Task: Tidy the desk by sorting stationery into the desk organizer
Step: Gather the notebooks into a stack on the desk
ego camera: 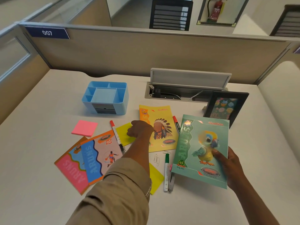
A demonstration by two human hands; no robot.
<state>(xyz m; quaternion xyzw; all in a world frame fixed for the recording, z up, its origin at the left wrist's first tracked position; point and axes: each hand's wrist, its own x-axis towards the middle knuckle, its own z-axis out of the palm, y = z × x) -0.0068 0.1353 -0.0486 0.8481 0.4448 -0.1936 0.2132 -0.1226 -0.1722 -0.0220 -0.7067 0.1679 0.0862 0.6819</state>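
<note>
The blue desk organizer (pixel 105 96) stands empty at the back left of the desk. My right hand (pixel 233 169) grips a green parrot notebook (pixel 201 148), held tilted above the desk, thumb on its cover. My left hand (pixel 140 129) reaches forward with curled fingers where a yellow sticky pad (pixel 123 133) meets a yellow notebook (pixel 160 127); its grip is hidden. Loose around them lie a pink sticky pad (pixel 84 128), two red markers (pixel 116 133) (pixel 176 125), a green marker (pixel 166 172), paper clips (pixel 157 159) and another yellow sticky pad (pixel 155 177).
Two overlapping notebooks (pixel 90 159) lie at the front left. A dark picture frame (pixel 225 108) leans at the right, behind the green notebook. A cable box (pixel 178 93) with its lid raised sits at the back. Partition walls close the desk's far side and left side.
</note>
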